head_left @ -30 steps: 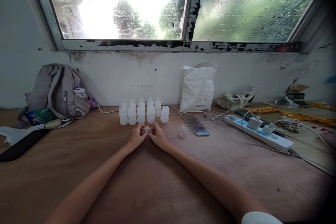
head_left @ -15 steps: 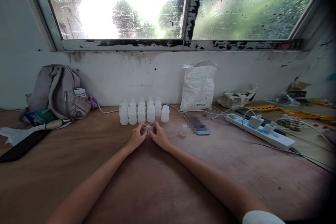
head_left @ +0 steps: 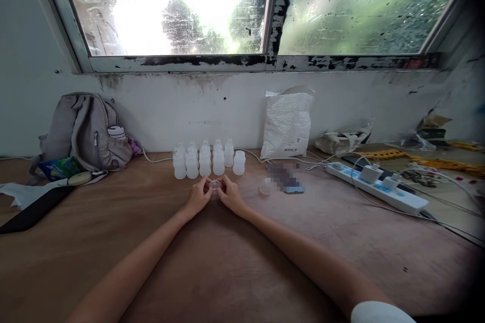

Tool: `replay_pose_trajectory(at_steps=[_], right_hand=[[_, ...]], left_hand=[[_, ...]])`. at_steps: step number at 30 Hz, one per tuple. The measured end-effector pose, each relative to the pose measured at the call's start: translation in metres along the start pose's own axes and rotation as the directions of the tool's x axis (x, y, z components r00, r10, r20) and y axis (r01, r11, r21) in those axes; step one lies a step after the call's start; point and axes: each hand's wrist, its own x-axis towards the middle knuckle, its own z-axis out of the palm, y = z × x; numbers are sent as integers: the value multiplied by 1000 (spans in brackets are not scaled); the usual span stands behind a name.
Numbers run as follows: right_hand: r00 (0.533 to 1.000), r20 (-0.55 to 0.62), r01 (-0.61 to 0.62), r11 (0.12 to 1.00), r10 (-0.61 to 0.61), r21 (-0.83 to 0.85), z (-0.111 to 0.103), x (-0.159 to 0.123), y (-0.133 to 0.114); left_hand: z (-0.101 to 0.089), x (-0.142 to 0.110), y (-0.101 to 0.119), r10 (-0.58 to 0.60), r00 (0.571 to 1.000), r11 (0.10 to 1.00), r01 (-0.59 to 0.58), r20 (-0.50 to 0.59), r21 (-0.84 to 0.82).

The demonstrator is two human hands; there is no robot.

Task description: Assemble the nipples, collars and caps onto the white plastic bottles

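Observation:
Between the fingertips of both hands is a small clear round part (head_left: 215, 184), like a ring or collar, partly covered by the fingers. My left hand (head_left: 200, 196) grips its left side, and my right hand (head_left: 230, 195) grips its right side. Just beyond the hands stand several frosted white bottles (head_left: 205, 162) in rows, most with clear nipple-like tops. The bottle at the right end (head_left: 239, 163) has an open-looking, topless neck. Right of my hands, a clear cap-like cup (head_left: 265, 186) rests on the table.
Behind the cup lies a phone (head_left: 291, 189), partly blurred. A white packet (head_left: 287, 123) leans on the wall. A power strip (head_left: 379, 189) with plugs and cables lies at right. A grey backpack (head_left: 81, 131) and a black flat case (head_left: 36, 210) sit at left on the wooden table (head_left: 212, 267).
Both hands stay in place around the clear round part, with at most a slight shift of the fingers. The whole view has moved very slightly.

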Motion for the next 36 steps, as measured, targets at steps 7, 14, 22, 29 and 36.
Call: replay_pose_trajectory(at_steps=[7, 14, 22, 29, 36], right_hand=[[1000, 2, 9, 1000, -8, -10, -2, 0, -1], [1000, 11, 25, 1000, -24, -19, -3, 0, -2], [999, 9, 36, 998, -35, -43, 0, -2, 1], [1000, 8, 25, 998, -25, -51, -2, -2, 0], [1000, 4, 13, 997, -13, -80, -1, -1, 4]], left_hand=[[1, 1, -3, 2, 1000, 1000, -2, -9, -17], [1, 1, -3, 21, 1000, 999, -22, -19, -36], [1, 0, -1, 45, 999, 999, -46, -18, -26], [2, 1, -5, 27, 1000, 999, -28, -11, -30], [2, 0, -4, 15, 1000, 1000, -15, 0, -19]])
